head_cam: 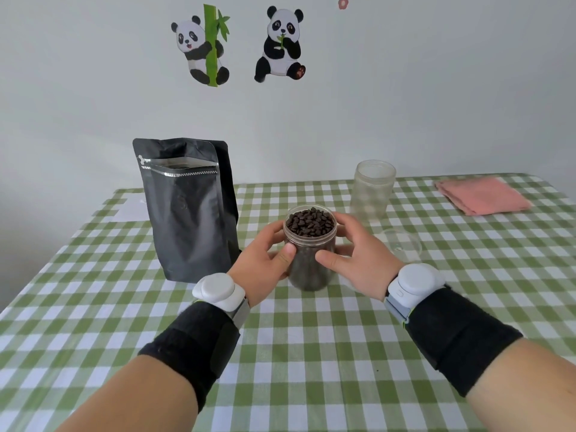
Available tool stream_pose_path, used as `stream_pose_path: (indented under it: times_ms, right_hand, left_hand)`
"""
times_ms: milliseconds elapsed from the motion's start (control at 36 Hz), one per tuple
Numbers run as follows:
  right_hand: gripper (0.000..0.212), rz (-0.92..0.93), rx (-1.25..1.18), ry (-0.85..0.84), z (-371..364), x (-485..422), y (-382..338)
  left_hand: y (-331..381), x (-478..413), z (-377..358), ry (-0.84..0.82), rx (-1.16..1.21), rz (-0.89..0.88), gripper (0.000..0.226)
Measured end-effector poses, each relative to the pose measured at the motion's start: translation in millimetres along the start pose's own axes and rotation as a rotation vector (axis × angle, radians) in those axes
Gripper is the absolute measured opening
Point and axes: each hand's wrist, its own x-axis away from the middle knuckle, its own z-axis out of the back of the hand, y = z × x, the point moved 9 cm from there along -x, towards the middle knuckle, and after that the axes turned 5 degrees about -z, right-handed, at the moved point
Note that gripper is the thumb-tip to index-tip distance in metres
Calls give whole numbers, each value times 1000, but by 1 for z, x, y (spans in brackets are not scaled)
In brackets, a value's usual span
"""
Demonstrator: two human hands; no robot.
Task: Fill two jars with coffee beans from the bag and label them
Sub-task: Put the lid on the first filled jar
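The tabletop (311, 369), under a green check cloth, runs open from the middle toward 6 o'clock, between the forearms; its left edge slants away at 8 o'clock. The black bag (190, 219) stands open-topped at 10 o'clock, just beside the left hand (261, 263). A folded pink cloth (483, 196) lies at 2 o'clock near the far edge. An empty jar (371, 188) stands at 1 o'clock. The jar of coffee beans (310, 254), lidless and full, is at centre, gripped on either side by the left hand and right hand (364, 260). What seems to be a clear lid (402, 243) lies at 3 o'clock.

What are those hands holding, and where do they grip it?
Both hands hold the bean-filled jar: the left hand and the right hand curl round its upper sides, just below the open rim.
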Motion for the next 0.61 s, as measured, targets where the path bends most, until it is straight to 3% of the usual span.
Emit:
stream_pose_path:
  times_ms: [611]
  right_hand:
    - [72,8,19,9,0,11,-5]
  left_hand:
    - [3,6,1,-9,-61,-42,47]
